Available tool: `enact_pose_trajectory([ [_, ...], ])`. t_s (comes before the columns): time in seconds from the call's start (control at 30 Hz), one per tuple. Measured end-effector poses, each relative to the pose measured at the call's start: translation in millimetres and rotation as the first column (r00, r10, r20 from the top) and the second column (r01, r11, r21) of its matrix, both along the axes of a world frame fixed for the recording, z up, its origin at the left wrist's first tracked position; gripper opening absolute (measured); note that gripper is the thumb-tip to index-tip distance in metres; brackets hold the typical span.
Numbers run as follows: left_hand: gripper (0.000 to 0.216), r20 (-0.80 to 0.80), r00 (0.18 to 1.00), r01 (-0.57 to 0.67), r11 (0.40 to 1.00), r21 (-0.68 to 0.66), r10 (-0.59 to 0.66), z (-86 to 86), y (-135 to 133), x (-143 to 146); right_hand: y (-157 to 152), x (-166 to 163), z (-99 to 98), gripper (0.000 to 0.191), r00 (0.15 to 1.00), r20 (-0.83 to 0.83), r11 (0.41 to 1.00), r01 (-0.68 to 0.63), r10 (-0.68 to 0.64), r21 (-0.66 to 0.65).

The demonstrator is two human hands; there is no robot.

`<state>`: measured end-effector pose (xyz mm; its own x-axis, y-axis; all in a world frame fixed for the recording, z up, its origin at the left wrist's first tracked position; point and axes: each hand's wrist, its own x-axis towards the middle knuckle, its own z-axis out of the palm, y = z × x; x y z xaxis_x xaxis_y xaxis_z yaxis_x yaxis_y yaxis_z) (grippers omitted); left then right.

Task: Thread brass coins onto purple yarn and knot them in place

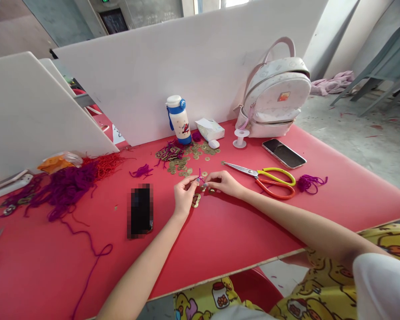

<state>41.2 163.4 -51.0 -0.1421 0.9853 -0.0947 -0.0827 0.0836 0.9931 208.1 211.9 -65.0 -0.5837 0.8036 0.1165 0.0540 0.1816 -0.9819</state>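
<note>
Between my two hands a short purple yarn (201, 177) is stretched, its loose end sticking up. My left hand (186, 193) pinches one part of it between thumb and forefinger. My right hand (224, 183) pinches the yarn close by on the right. Just under my fingers hang or lie several brass-coloured coins with holes (195, 201); whether all are tied to the yarn I cannot make out. Beyond my hands lies a loose pile of the same coins (178, 165), partly covered by a purple yarn bundle (171, 151).
Yellow-and-red-handled scissors (274, 180) lie right of my hands, with a phone (284, 153), white spool (241, 138) and white backpack (273, 100) behind. A bottle (179, 120) stands at the back. A dark phone (140, 211) and purple yarn heap (71, 189) are left.
</note>
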Motion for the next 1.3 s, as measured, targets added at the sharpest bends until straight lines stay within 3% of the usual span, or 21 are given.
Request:
enact_pose_trajectory([
  [0.1,0.034,0.023,1.0,0.002,1.0,0.017,-0.003,0.4,1,0,0,1,-0.4,0.019,0.998,0.064,0.996,-0.029,0.023,0.088],
  [0.27,0.037,0.077,0.997,0.015,1.0,0.002,-0.015,-2.5,1,-1,0,1,-0.6,0.005,0.951,0.296,0.936,-0.019,-0.091,0.35],
  [0.37,0.037,0.109,0.994,0.026,1.0,0.018,-0.028,-4.3,2,-1,-1,0,-0.3,0.008,0.941,0.319,0.924,-0.02,-0.111,0.382],
  [0.53,0.031,0.087,0.996,0.025,0.999,0.045,-0.029,-4.9,4,0,0,0,1.4,0.005,0.944,0.301,0.93,0.015,-0.135,0.368],
  [0.63,0.03,0.01,1.0,0.018,0.999,0.029,-0.019,-5.7,4,-1,0,1,3.5,0.019,0.967,0.215,0.938,0.06,-0.14,0.342],
  [0.73,0.028,-0.072,0.991,0.111,0.994,-0.001,-0.111,-7.3,5,-2,-2,1,5.0,0.028,0.977,0.174,0.955,0.072,-0.126,0.287],
  [0.87,0.018,-0.179,0.965,0.207,0.975,0.083,-0.19,-10.2,7,-2,-4,0,5.3,0.031,0.974,0.178,0.944,0.074,-0.137,0.321],
  [1.0,0.018,-0.212,0.956,0.232,0.966,0.118,-0.203,-12.0,8,-3,-6,0,4.4,0.031,0.995,0.063,0.987,0.074,-0.084,0.144],
  [1.1,0.017,-0.241,0.949,0.243,0.959,0.143,-0.204,-11.8,9,-4,-5,1,4.2,0.034,0.993,-0.022,0.993,0.114,-0.113,0.027],
  [1.3,0.017,-0.319,0.92,0.293,0.939,0.178,-0.227,-12.1,10,-5,-4,2,6.8,0.042,0.978,-0.093,0.981,0.191,-0.188,0.03],
])
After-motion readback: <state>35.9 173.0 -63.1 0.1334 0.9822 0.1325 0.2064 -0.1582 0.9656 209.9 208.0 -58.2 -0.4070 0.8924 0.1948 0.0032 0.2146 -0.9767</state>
